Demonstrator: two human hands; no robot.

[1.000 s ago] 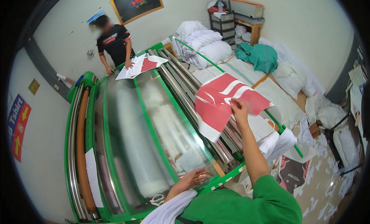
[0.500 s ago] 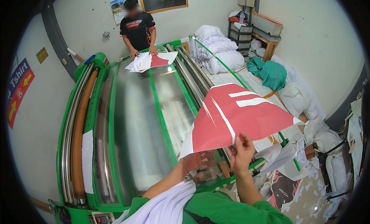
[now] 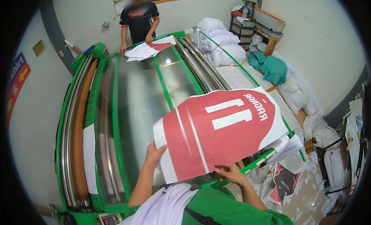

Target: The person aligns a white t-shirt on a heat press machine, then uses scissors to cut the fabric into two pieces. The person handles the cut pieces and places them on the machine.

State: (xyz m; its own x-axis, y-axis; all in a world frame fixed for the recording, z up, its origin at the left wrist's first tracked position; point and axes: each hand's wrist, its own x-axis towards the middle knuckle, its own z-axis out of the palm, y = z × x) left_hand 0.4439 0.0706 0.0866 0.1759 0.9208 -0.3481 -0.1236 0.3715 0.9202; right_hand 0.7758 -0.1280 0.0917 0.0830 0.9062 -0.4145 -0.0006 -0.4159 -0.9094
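Okay, left hand [image 3: 154, 154] pinches thin red-and-white printed sheet [image 3: 221, 136] at left; right hand [image 3: 230, 174] half-curled by near edge, grip unclear from here; keep it taut.

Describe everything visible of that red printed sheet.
The red printed sheet looks thin, paper or fabric, I can't tell which. Its red field, partly bordered white, carries narrow white streaks, large white digits and mirrored-looking lettering. Its right end curves. It spreads fairly flat above the near side of the green-framed roller machine. The left hand's grip is on its white left edge; the right hand is at its near edge.
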